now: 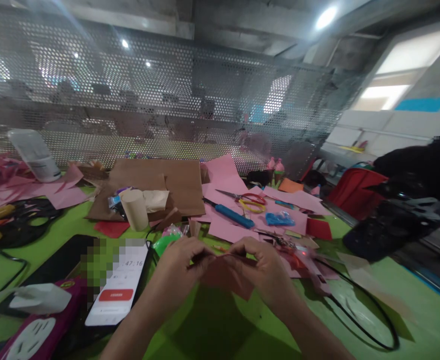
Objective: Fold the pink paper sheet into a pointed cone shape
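Note:
Both my hands meet low in the middle of the view over a green table (pixel 212 330). My left hand (pixel 180 267) and my right hand (pixel 267 267) each pinch the top edge of a dark red piece of paper (pixel 229 277) that hangs between them. The fingers of both are closed on the paper. The picture is blurred, so the paper's folds do not show.
A phone with a timer screen (pixel 120 287) lies left of my hands, beside a magenta power strip (pixel 39 332). Behind lie pink paper sheets (pixel 242 200), scissors (pixel 248 199), a blue-handled tool (pixel 233 216), a paper roll (pixel 135 210), brown paper (pixel 174 182). A black cable (pixel 366 310) loops at right.

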Demonstrator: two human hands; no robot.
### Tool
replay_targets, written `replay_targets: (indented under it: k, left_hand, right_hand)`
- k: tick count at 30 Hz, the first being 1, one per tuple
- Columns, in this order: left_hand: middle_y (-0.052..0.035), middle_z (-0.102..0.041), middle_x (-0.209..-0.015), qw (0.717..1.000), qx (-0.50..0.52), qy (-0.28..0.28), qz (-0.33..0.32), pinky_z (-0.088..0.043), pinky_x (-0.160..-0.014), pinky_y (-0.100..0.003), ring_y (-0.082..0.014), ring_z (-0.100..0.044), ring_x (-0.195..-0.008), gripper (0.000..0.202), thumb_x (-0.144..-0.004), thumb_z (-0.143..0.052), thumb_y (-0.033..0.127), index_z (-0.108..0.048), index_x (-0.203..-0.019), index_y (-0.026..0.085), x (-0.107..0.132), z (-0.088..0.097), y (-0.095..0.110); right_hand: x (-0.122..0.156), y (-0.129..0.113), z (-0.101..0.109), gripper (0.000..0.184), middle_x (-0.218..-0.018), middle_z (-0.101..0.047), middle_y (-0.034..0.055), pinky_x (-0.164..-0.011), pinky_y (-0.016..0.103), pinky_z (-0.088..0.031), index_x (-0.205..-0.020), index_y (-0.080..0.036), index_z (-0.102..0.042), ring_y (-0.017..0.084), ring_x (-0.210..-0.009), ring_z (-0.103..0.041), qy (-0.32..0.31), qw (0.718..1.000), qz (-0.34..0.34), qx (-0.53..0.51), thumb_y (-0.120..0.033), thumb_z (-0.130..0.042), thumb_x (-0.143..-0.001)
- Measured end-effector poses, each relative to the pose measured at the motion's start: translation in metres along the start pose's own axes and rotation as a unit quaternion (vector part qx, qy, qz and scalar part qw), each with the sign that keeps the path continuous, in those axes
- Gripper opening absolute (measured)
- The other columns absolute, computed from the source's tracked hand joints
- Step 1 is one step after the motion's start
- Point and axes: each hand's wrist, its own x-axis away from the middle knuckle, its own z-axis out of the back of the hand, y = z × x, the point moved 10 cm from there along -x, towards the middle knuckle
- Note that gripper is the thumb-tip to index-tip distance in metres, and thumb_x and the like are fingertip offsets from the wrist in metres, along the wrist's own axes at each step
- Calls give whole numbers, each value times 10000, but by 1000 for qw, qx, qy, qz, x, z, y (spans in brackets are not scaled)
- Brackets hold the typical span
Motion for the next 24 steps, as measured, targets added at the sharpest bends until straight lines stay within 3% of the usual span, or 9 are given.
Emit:
replay_targets:
  k: [6,12,18,24]
  left_hand:
    - [-10,-651,-795,1000,11,17,17,-380,-685,-274,-173,-567,-761,137,-886,-538,174,-651,-809,179,1,1,-5]
    - [-1,-644,-772,999,35,-5,19,-362,-680,-270,-169,-557,-755,169,-897,-538,218,-636,-764,185,2,-5,-2]
    - [2,-593,-752,985,120,31,118,-338,-620,-250,-154,-508,-709,235,-916,-505,338,-620,-782,183,3,0,-25]
    - [33,-483,-674,950,248,56,183,-293,-572,-229,-119,-396,-628,313,-861,-569,453,-568,-710,179,7,0,-42]
  right_hand:
    - [0,10,0,185,-800,-684,33,-679,276,-493,-813,-189,-684,190,-767,-635,2,997,-47,-56,-371,-694,-784]
    - [-1,5,-6,159,-779,-698,34,-682,277,-495,-794,-193,-710,187,-750,-641,-20,998,-13,-50,-351,-689,-797]
    - [0,15,13,221,-1059,-719,56,-854,323,-493,-1019,-248,-726,220,-1010,-636,43,990,-38,-131,-362,-596,-881]
    - [1,7,16,296,-1190,-681,53,-959,363,-467,-1064,-246,-730,242,-1149,-580,34,973,-21,-226,-241,-516,-860]
